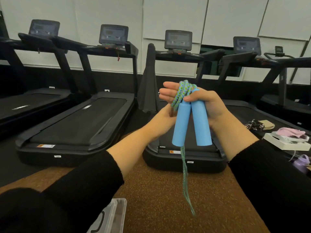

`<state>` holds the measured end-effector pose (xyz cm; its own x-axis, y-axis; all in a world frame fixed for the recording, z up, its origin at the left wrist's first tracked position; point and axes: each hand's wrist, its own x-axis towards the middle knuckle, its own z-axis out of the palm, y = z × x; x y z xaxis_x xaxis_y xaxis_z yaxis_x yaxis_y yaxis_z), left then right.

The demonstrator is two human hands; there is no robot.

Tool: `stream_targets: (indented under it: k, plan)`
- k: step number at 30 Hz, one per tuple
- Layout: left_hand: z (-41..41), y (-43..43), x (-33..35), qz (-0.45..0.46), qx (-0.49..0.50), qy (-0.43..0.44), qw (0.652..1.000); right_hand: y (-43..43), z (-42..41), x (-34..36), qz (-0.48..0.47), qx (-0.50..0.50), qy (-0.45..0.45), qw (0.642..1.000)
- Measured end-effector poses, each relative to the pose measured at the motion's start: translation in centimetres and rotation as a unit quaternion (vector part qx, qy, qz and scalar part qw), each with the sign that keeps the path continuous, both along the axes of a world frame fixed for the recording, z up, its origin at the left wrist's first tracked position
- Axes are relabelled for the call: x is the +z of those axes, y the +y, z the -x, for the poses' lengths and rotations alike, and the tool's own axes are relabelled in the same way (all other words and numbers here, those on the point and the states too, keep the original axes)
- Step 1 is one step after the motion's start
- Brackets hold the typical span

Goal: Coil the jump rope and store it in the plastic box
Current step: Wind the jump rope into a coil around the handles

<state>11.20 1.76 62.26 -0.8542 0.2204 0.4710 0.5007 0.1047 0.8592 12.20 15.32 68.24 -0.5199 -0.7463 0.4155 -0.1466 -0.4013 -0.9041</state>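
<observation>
Treadmills (79, 121) behind; plastic box (111, 216) seemingly sleeve-hidden.

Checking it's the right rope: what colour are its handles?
Light blue handles, seen in the head view.

My matt foam handles (191, 121) carry braided cord (180, 95); lower left, the clear plastic box (111, 216) shines on speckled rubber floor (168, 199).

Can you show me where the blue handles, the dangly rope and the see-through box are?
blue handles (182, 122): head view, middle of the left handle.
dangly rope (185, 174): head view, the strands hanging below the handles.
see-through box (116, 214): head view, its clear wall at the bottom edge.
</observation>
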Motion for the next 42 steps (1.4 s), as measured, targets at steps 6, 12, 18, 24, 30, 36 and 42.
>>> stream_targets:
  k: [6,12,18,24,30,36,42]
  plan:
    - [-0.7,0.3,-0.5,0.047,0.014,0.004,0.999,-0.1,0.5,0.5,0.02,0.0,-0.01,1.0]
    - [-1.7,-1.0,-1.4,0.184,-0.001,-0.038,0.982,0.6,2.1,0.2,0.005,-0.042,-0.04,0.998]
    - [-2.7,-3.1,1.6,0.398,0.026,0.012,0.917,0.9,2.9,-1.1,-0.069,-0.089,-0.032,0.993]
    - [-4.1,-3.7,3.6,0.428,-0.027,-0.082,0.899,0.8,3.1,-3.9,-0.118,-0.128,-0.033,0.984]
    - [-5.1,-4.8,4.0,0.171,-0.149,-0.329,0.917,1.1,1.9,-6.9,-0.188,-0.108,-0.003,0.976]
    - [-5.1,-5.6,2.7,0.003,-0.192,-0.382,0.904,1.0,1.6,-7.9,-0.215,-0.109,-0.01,0.97]
    - [-4.9,-6.2,2.6,-0.034,-0.235,-0.371,0.898,1.1,1.4,-8.6,-0.252,-0.081,0.037,0.964]
